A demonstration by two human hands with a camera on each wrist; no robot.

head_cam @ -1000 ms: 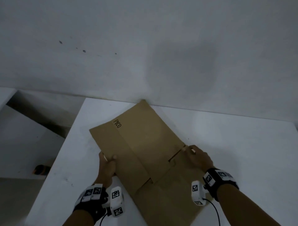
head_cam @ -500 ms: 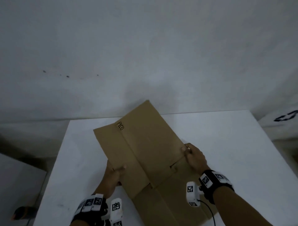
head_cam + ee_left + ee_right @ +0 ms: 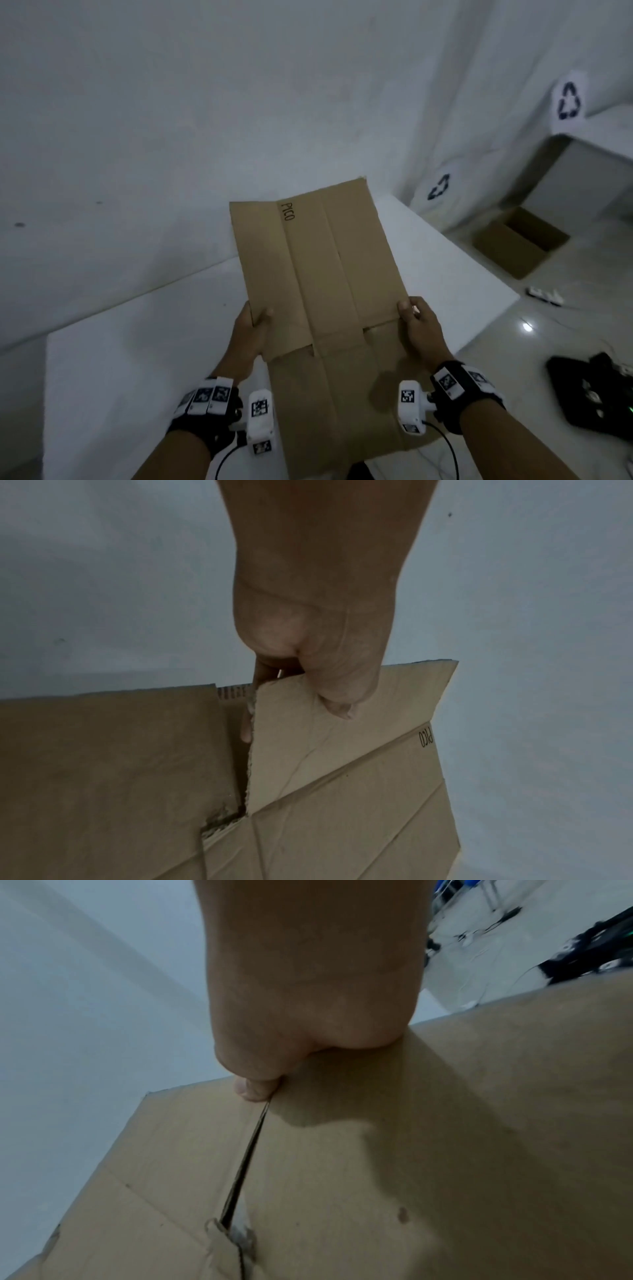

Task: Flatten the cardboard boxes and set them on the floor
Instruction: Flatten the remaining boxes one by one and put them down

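Note:
A flattened brown cardboard box [image 3: 325, 274] marked "PICO" is held up over the white table [image 3: 137, 342], its long side pointing away from me. My left hand [image 3: 255, 325] grips its left edge, thumb on top and fingers underneath, as the left wrist view shows on the cardboard [image 3: 325, 777]. My right hand [image 3: 412, 317] pinches the right edge beside a slit between two flaps; the right wrist view shows the thumb pressed on the cardboard [image 3: 377, 1150]. A second cardboard box [image 3: 517, 241], still upright and open, stands on the floor to the right.
A white wall rises behind the table. Two white bins with recycling signs [image 3: 438, 188] [image 3: 568, 102] stand at the right. A black bag or device [image 3: 596, 394] and a small white object [image 3: 544, 294] lie on the tiled floor to the right.
The flat box has been lifted off the table and turned clockwise, and my view has swung right so the floor, the open box and the bins appear. Both hands keep their hold.

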